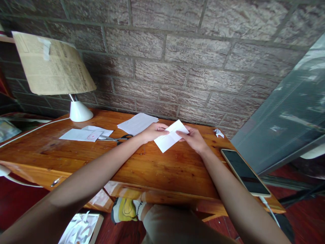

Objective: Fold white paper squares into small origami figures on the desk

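A folded white sheet of paper (170, 137) lies on the wooden table (152, 166) in front of a brick wall. My left hand (152, 131) pinches its upper left part, fingers closed on the fold. My right hand (194, 138) grips the paper's right side, thumb and fingers pressed onto it. Both forearms reach over the table from the near edge.
Scissors (122, 138) lie just left of my left hand. Loose white sheets (137, 123) and more papers (83, 134) lie farther left. A lamp (76, 110) with a newspaper shade stands at back left. A phone (245, 172) rests at the right edge, a crumpled scrap (218, 133) behind it.
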`<state>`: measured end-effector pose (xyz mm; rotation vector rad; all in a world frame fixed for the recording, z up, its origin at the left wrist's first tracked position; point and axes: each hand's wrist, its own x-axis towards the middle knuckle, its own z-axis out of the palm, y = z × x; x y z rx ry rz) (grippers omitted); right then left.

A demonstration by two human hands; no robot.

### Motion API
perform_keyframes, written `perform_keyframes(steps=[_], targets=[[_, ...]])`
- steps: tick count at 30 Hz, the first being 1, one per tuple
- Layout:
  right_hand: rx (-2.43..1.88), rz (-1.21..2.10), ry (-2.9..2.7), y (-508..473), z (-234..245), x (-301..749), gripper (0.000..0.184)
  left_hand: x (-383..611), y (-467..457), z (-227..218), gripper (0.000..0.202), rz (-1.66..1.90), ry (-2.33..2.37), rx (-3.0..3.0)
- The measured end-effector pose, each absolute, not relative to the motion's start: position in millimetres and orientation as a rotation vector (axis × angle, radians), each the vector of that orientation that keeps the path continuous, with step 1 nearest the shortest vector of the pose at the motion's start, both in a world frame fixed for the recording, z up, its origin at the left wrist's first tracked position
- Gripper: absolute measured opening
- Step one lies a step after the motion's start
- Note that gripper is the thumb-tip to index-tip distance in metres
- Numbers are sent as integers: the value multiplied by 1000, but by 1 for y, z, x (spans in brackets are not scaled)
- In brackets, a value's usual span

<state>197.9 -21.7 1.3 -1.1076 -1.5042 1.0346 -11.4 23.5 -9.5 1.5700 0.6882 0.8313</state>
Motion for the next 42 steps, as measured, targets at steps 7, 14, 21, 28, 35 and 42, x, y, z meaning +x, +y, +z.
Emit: perform_keyframes(steps=[7,14,21,28,35,42], targets=[[-1040,884,-1623,-25,5,194,36,-14,26,-9,47,837,669,1542],[-1007,886,-1641,-24,3,197,38,-15,30,-10,44,839,608,1416],[-967,936,-1680,-23,3,200,30,-18,32,-9,41,832,604,1363],[-986,868,-1712,-22,1,201,26,-16,29,-5,33,868,637,1275],[-931,821,-1781,-26,4,198,19,-16,27,-5,40,755,662,1288],[-926,826,-1726,-24,2,194,19,-19,26,-4,40,739,667,1389]])
